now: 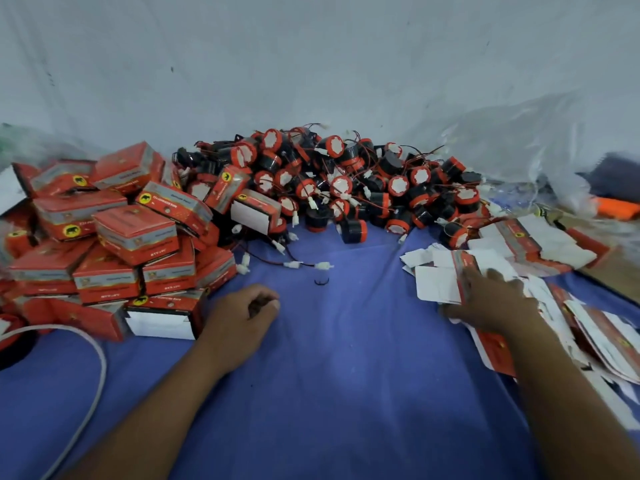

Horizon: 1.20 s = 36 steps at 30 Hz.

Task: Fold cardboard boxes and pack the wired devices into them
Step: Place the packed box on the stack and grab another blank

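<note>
Flat blank [437, 285] lies white side up at the right, long axis roughly left-right, under the right hand's [491, 299] spread fingers. Left hand [242, 311] rests curled, empty, on cloth [346, 341]. Devices [346, 181] behind; boxes [121, 230] left.

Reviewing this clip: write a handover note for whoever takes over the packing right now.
Left hand: curled on the blue cloth, nothing visible in it.
Right hand: fingers spread on the flat box blanks, right side; blurred.
Wired devices: loose heap at the back centre.
Done: many folded boxes piled left; contents not visible.
Left: fold a blank, pack a device, repeat through the heap.
</note>
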{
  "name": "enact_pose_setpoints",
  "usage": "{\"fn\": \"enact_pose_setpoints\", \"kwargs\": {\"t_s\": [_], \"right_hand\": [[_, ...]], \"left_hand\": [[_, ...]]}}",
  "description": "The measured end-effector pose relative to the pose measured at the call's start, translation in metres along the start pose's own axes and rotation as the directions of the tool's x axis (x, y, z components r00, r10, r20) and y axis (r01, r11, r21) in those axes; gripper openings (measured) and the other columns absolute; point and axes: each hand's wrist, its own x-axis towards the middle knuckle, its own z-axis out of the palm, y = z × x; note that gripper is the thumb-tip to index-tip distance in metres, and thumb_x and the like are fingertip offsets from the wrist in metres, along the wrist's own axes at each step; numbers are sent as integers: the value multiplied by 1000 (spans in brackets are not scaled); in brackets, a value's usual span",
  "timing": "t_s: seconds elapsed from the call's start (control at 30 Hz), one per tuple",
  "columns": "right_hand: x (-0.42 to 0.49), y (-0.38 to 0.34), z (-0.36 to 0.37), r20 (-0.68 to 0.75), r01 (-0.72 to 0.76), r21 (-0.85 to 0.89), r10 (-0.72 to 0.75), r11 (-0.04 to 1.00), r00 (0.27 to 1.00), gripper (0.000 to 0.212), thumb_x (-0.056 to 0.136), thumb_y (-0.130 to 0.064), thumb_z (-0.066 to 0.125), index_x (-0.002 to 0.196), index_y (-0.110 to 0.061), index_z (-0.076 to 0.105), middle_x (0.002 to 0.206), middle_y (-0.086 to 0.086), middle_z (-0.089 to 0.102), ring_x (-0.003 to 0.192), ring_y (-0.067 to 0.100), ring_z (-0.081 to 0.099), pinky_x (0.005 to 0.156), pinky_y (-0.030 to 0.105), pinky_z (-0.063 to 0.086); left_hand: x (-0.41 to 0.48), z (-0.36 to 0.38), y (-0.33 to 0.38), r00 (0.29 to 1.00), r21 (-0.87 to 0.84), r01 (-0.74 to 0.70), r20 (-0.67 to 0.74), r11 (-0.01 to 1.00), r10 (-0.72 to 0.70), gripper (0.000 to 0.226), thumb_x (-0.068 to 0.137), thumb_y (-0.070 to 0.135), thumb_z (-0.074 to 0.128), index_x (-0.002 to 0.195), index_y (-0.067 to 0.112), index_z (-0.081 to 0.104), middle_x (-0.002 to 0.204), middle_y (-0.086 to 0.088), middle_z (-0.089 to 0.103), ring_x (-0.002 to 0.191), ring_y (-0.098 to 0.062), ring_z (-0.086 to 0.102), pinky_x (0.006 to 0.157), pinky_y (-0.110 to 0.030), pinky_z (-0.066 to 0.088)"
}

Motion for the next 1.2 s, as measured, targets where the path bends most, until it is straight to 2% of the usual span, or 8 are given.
{"fn": "enact_pose_setpoints", "kwargs": {"t_s": [0.23,0.33,0.47,0.57,0.67,0.83,1.0,1.2], "right_hand": [[-32,-50,0,-420,407,183,-303,895,855,33,96,-19,51,124,-28,65,114,6,69,106,33,62,87,44,51],[-69,-96,-14,-536,641,628,-352,441,767,22,98,-25,54,82,-34,65,67,-13,66,62,4,60,53,26,42],[-93,-163,-2,-267,264,962,-449,-71,853,15,97,-12,65,112,-10,63,83,6,74,57,16,66,43,27,47],[-98,-183,18,-98,164,980,-453,109,886,40,94,-24,70,125,-21,45,86,1,73,54,14,66,44,27,49],[-95,-184,33,-334,479,831,-434,284,836,83,84,-33,80,151,-33,30,132,-1,57,114,12,60,96,35,54],[-92,-181,33,-510,748,278,-567,603,647,98,76,-72,67,153,-51,9,163,6,-26,148,34,-29,118,41,-14],[-96,-181,33,-589,869,330,-639,369,494,81,84,-48,76,153,-28,38,167,0,-3,154,25,-11,126,38,0],[-103,-181,28,-621,812,562,-568,157,540,63,88,-31,75,142,-29,41,136,-23,44,123,-1,48,94,6,36]], "left_hand": [[-2,0,5,1000,24,22,-14,999,-22,18,95,18,64,91,36,63,92,16,68,87,8,60,74,-6,45],[-2,-1,7,997,-59,68,31,996,-66,24,93,37,63,117,37,59,109,22,65,99,12,59,87,-16,50],[-6,-2,19,996,-361,51,83,931,-23,39,91,43,65,129,33,58,120,19,68,110,0,64,84,-12,50],[-10,2,21,994,-509,99,93,855,-60,30,90,31,64,119,34,66,118,6,71,111,-14,67,92,-32,54],[-9,4,22,995,-536,97,76,839,-66,38,88,14,61,125,25,64,121,-1,70,115,-23,65,101,-51,49],[-7,2,23,995,-560,77,97,825,-27,62,73,-5,57,130,17,58,121,-7,70,114,-28,65,95,-49,54],[-11,9,27,995,-503,70,93,861,-26,33,97,3,54,113,30,66,102,3,74,94,-12,69,78,-28,55],[-13,7,33,996,-253,-78,-60,964,65,23,97,31,44,101,28,66,88,11,68,86,-3,62,77,-19,46]]}}
